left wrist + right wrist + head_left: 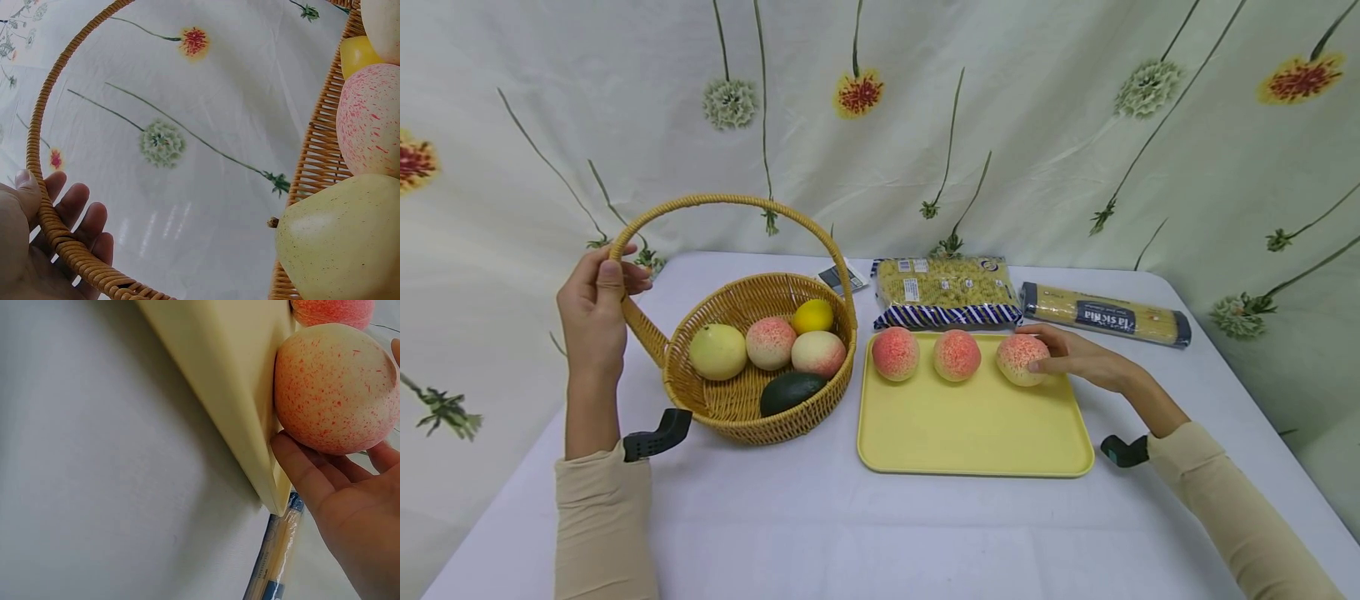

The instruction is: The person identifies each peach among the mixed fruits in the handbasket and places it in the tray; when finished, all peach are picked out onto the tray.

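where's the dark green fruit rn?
In the head view, left of center: the dark green fruit lies inside the wicker basket, at its near right side, just in front of the cream-and-pink peach.

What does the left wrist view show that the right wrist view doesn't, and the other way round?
Only the left wrist view shows the left hand gripping the basket handle, plus the basket with a green-yellow fruit and a yellow fruit.

Only the right wrist view shows the right hand holding a speckled peach, the yellow tray and part of the long pasta pack.

Both show one of the hands and red-speckled fruit, though not the same pieces.
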Available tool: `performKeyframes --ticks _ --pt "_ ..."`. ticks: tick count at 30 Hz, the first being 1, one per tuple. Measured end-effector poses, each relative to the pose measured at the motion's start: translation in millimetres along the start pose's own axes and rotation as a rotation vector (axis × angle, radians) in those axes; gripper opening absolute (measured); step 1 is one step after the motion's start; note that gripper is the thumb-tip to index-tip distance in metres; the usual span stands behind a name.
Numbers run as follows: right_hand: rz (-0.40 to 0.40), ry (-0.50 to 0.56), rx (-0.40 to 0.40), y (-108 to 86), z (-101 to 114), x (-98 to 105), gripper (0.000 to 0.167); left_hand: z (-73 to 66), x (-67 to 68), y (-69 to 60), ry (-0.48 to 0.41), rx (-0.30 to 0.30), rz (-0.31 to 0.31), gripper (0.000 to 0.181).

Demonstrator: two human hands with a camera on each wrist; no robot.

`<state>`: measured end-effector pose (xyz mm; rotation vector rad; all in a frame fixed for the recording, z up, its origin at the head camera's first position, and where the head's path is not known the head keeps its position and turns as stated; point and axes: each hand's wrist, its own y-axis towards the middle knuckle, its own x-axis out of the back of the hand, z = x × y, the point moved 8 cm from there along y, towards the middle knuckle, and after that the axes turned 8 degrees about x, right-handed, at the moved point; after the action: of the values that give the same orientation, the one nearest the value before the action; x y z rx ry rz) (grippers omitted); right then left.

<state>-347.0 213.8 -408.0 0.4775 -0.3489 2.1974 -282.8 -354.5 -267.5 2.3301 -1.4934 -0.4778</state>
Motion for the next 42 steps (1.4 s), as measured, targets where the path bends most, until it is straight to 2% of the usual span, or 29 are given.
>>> performKeyframes --ticks 22,29,36,42 --pt "-0.006 0.004 0.010 0.9 5 2 0.064 0.2 0.4 -0.1 0.018 0.004 0.001 0.031" --pt "-0.009 -0.027 0.023 2.5 7 2 0.062 -0.2 0.0 0.0 0.008 0.006 0.002 0.031" --pt "-0.021 -0.070 0.065 8.2 22 4 0.061 -0.3 0.3 -0.4 0.012 0.006 -0.002 0.031" --pt "-0.028 -0.091 0.115 12.1 49 1 0.060 -0.3 0.1 -0.1 0.004 0.006 -0.003 0.031"
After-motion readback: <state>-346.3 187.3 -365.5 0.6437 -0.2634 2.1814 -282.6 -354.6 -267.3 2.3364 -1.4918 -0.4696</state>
